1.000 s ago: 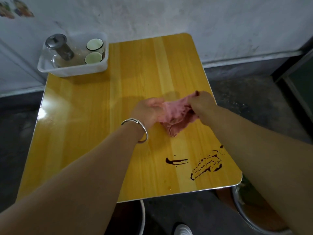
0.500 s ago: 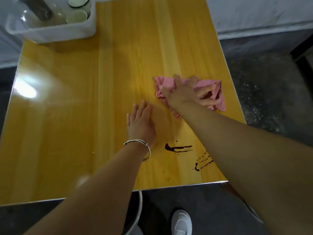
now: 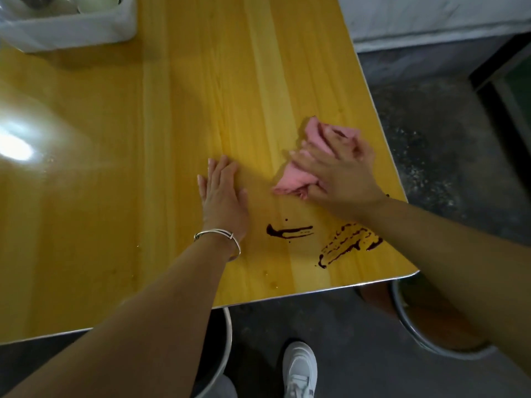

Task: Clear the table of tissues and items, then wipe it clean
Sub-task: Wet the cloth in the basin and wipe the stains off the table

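Pink cloth (image 3: pixel 294 179): count 1, bunched, lying on the yellow wood table (image 3: pixel 172 139) close to its right edge, towards the near right corner.

Hands: 2, both on the tabletop.
- Right hand (image 3: pixel 342 176): on top of the cloth, fingers splayed and pressing it to the wood. Cloth sticks out past the fingertips on the far side and past the thumb on the left. No wrap-around grip visible.
- Left hand (image 3: pixel 224 199): palm flat on bare wood, fingers straight and together, holding nothing. Sits just left of the cloth, apart from it. One silver bangle (image 3: pixel 221 234) on the wrist.

Dark stains: 2, both nearer the front edge than the cloth and not touching it.
- short streak (image 3: pixel 287 231), between the two wrists
- wider smear (image 3: pixel 344 245), partly hidden by the right forearm, near the front right corner

White tray (image 3: pixel 71 27): 1, far left corner of the table. Contents cropped by the frame edge, so I cannot tell what they are.

Below the table: 2 round metal-rimmed items, one under the front edge (image 3: pixel 228 334), one beneath the right corner (image 3: pixel 425 343). One white shoe (image 3: pixel 298 369) on the grey floor between them.
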Demonstrator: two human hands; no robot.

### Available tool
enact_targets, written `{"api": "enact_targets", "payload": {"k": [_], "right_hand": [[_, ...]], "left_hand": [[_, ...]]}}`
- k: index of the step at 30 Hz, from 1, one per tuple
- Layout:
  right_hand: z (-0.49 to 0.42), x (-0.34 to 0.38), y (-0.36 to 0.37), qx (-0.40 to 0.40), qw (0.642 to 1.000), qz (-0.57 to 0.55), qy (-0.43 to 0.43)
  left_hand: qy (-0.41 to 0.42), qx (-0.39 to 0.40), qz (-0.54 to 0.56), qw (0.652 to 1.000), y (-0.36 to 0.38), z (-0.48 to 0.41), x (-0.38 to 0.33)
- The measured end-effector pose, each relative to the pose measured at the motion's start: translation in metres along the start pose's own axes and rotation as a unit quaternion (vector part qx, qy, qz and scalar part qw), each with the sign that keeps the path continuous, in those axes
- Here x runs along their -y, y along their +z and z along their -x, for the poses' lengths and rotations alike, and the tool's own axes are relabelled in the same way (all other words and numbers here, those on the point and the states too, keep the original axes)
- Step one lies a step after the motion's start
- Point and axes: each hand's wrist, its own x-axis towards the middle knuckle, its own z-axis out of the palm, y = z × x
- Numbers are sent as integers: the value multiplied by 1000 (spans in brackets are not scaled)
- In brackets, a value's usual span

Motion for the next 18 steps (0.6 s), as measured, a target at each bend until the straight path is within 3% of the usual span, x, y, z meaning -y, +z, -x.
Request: {"api": "enact_targets", "payload": {"k": [3, 5, 10, 14, 16, 18], "right_hand": [[-2, -2, -2, -7, 988, -81, 129], [-7, 21, -1, 2, 982, -107, 155], [26, 89, 24, -36, 987, -137, 71], [49, 82, 24, -12, 993, -117, -7], [57, 65, 23, -28, 996, -88, 13], [62, 62, 25, -59, 990, -79, 103]], "left_hand": [[15, -4, 13, 1000, -2, 1, 4], [24, -13, 20, 999, -3, 4, 8], [15, -43, -4, 999, -8, 32, 23], [21, -39, -40, 998, -8, 54, 32], [26, -30, -51, 998, -7, 60, 35], [29, -21, -59, 998, -6, 61, 37]]}}
